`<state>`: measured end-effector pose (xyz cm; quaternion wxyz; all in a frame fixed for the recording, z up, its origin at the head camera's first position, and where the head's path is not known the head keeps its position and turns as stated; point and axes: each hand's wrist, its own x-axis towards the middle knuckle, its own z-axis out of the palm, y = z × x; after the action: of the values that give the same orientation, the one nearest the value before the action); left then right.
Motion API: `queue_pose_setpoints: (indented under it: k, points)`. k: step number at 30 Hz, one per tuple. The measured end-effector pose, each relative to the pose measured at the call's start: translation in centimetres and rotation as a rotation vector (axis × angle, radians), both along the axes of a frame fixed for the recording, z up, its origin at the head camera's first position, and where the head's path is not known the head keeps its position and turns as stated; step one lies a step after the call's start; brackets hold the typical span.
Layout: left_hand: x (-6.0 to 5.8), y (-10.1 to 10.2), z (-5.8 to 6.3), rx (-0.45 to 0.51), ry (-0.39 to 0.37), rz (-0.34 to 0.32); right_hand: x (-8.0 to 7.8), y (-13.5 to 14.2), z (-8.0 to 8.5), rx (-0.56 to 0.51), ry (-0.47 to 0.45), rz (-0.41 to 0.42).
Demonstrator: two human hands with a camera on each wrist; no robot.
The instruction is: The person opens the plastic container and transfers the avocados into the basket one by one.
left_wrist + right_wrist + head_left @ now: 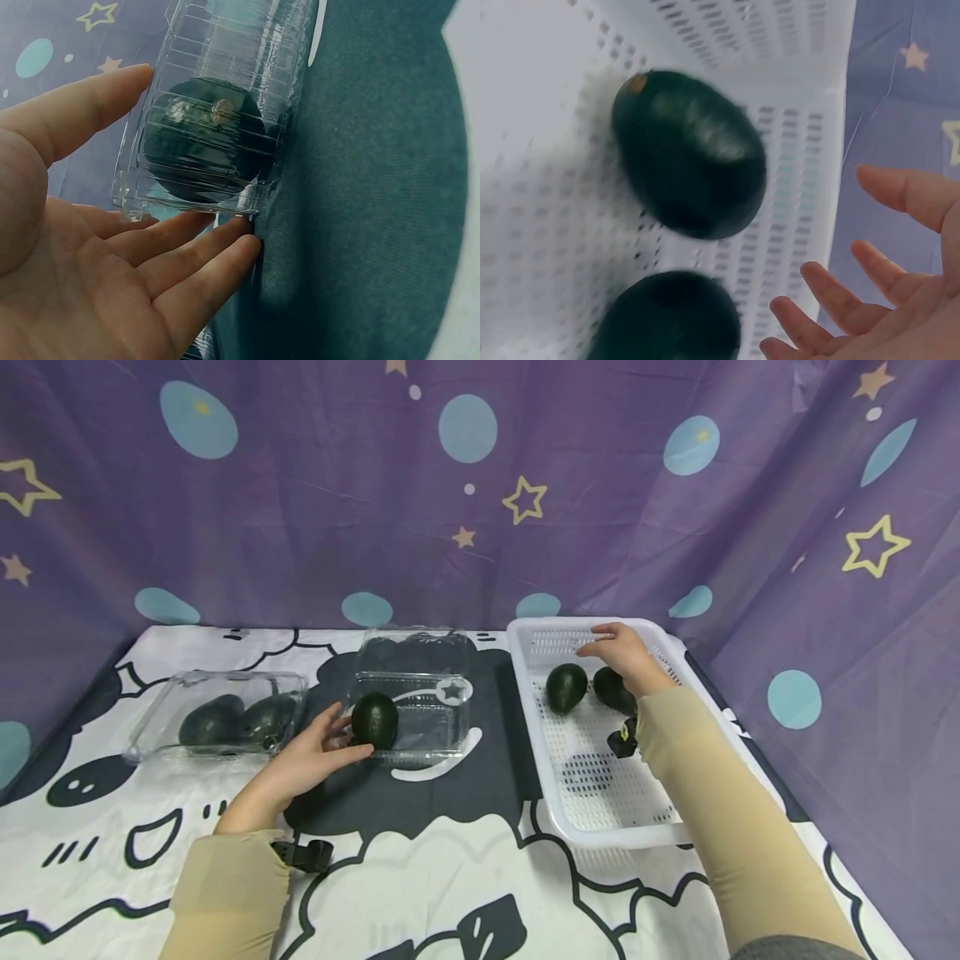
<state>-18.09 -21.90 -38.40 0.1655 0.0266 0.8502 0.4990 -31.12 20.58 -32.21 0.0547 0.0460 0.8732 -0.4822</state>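
A clear plastic clamshell box (429, 731) lies with its lid (412, 652) raised at the back, and one dark green avocado (375, 720) sits at its left end. Beside that end is my left hand (303, 764), thumb and fingers spread and nearly straight; in the left wrist view the fingertips (247, 244) lie at the box's edge, contact hard to tell. Over the back of the white basket (546, 777) hovers my right hand (626, 662), fingers loosely spread, nothing held. Two avocados are in the basket, one (566, 687) left of the other (613, 691), which my forearm partly covers.
Left of my left hand stands another clear clamshell (191, 685), its lid down over two avocados (212, 720). A cartoon-print cloth (450, 893) covers the table. Behind it hangs a purple curtain (420, 560). The basket's raised walls stand around its avocados.
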Motion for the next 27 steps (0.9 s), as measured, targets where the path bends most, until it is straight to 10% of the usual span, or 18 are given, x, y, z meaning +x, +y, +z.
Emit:
queue_pose_setpoints:
  k: [27]
  points:
    - [-0.1, 0.0, 0.0, -0.003, -0.012, 0.000, 0.2, -4.0, 3.4, -0.265, 0.021, 0.075]
